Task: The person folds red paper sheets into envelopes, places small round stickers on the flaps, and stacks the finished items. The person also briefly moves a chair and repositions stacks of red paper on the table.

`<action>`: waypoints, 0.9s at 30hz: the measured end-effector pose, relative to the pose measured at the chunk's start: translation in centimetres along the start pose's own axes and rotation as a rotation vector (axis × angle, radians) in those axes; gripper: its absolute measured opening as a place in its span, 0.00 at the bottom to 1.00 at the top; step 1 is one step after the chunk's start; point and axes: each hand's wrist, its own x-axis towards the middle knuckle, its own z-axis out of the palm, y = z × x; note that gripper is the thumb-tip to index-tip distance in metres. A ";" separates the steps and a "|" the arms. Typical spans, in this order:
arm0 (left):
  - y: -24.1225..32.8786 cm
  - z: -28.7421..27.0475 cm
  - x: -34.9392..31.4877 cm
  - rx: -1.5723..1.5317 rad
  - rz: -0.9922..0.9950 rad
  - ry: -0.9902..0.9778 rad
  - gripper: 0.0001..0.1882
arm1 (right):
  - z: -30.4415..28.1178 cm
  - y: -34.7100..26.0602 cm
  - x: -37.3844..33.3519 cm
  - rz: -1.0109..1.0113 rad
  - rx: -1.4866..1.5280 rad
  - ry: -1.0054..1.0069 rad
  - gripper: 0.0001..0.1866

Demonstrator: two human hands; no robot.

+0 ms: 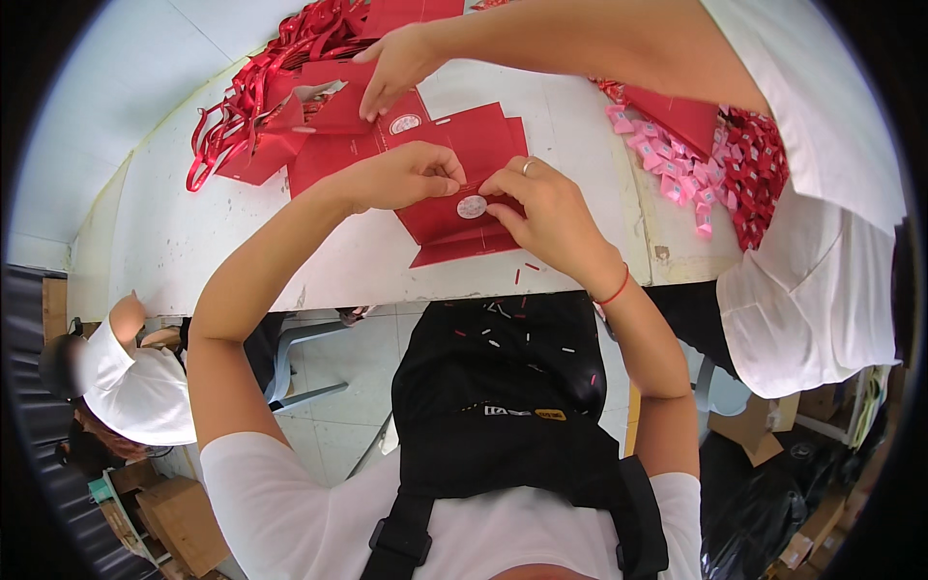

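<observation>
A flat red card package (445,227) with a round whitish sticker (472,207) lies near the table's front edge. My left hand (411,179) is over its left side, thumb and forefinger pinched together beside the sticker; whatever is between them is too small to make out. From the right, my right hand (551,213) grips the package's fold, with forefinger and thumb close to the sticker. Another red card piece (474,135) lies just behind it. Across the table from the right, a co-worker's hand (396,68) rests at a red ribbon-handled bag (338,101) at the back left.
Red ribbons (280,72) and bags pile up at the back left. Pink wrapped pieces (677,169) and dark red ones (759,174) heap at the right by the co-worker. Small strips (522,273) litter the table edge and my black apron (503,387). Another person (140,387) is at lower left.
</observation>
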 end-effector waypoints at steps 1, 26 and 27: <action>0.4 -0.2 0.0 -0.037 -0.058 -0.042 0.07 | 0.1 0.0 0.0 0.004 0.011 0.000 0.08; -0.3 0.2 2.0 -0.296 -0.320 -0.136 0.12 | 1.4 -0.1 1.5 -0.484 -0.222 0.076 0.06; -1.0 0.2 2.2 -0.323 -0.312 -0.142 0.12 | 1.4 -0.2 1.5 -0.467 -0.227 0.068 0.07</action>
